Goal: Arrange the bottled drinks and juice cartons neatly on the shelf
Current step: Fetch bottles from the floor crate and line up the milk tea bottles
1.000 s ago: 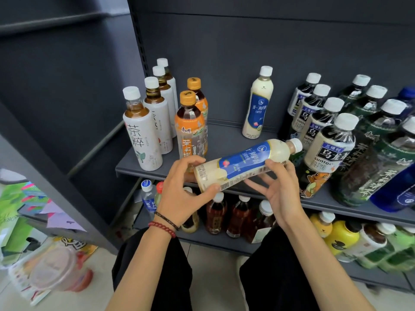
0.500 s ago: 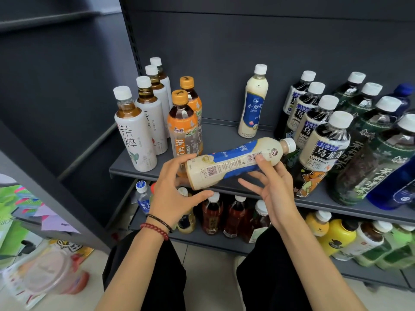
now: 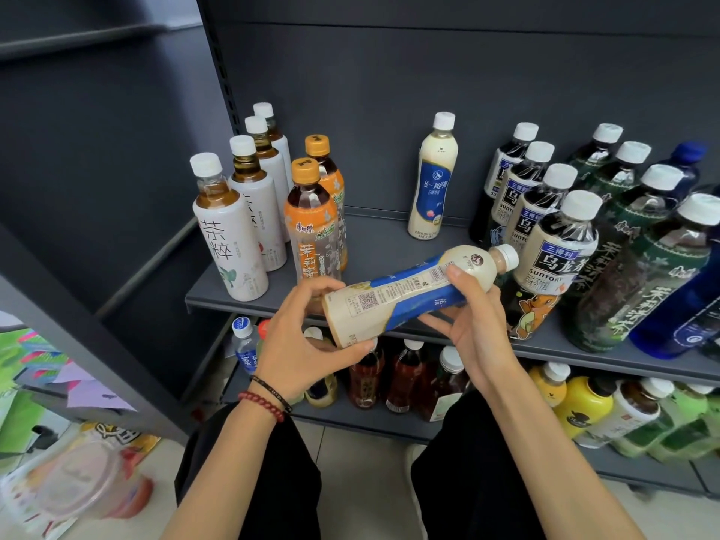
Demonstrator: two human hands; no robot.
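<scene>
A cream milk-tea bottle (image 3: pixel 397 296) with a blue label and white cap lies on its side in both my hands, in front of the grey shelf (image 3: pixel 389 243). My left hand (image 3: pixel 300 348) grips its base. My right hand (image 3: pixel 473 325) holds its upper body, thumb on the barcode. A matching cream bottle (image 3: pixel 432 181) stands upright at the back of the shelf. White-labelled tea bottles (image 3: pixel 230 235) and orange-capped jasmine tea bottles (image 3: pixel 311 224) stand in rows at the left. Dark oolong bottles (image 3: pixel 557 243) stand in a row at the right.
Dark green tea bottles (image 3: pixel 639 274) and a blue bottle (image 3: pixel 678 313) crowd the shelf's right end. The lower shelf (image 3: pixel 350 418) holds brown, yellow and green drinks. A clear lidded cup (image 3: pixel 82 485) and colourful packages lie on the floor at left. A bare strip of shelf lies around the upright cream bottle.
The bottle has been turned about its long axis in my hands, so the QR code and barcode side now faces up. My right thumb has moved on top of it.
</scene>
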